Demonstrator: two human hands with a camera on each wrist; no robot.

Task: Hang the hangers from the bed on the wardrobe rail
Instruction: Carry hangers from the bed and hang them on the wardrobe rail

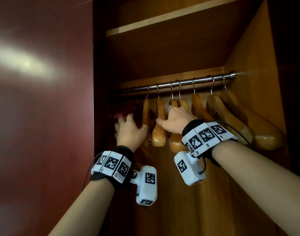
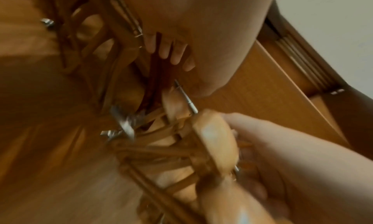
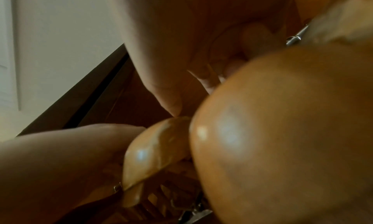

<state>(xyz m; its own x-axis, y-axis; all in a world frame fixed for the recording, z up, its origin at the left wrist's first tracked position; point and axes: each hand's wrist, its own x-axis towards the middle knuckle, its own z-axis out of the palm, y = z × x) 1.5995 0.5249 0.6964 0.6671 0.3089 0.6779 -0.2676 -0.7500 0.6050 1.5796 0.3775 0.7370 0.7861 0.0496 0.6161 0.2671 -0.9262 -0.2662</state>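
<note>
Several wooden hangers hang by metal hooks on the steel wardrobe rail [image 1: 183, 82]. My left hand [image 1: 129, 131] reaches in at the rail's left end with fingers spread. Its thumb touches a wooden hanger [image 1: 145, 116], and its fingers [image 2: 168, 52] lie straight among dim, dark reddish hangers [image 1: 123, 111]. My right hand [image 1: 177, 119] hooks its fingers over the shoulder of a wooden hanger [image 1: 173, 103] near the middle of the rail, thumb sticking out to the left. That hanger's rounded end [image 3: 282, 131] fills the right wrist view and hides most of the fingers.
A glossy dark red door [image 1: 43, 116] stands close on the left. A wooden shelf [image 1: 163, 19] spans the wardrobe above the rail. More hangers [image 1: 231, 116] crowd the right end against the side wall [image 1: 258, 65]. A gap lies between the two hands.
</note>
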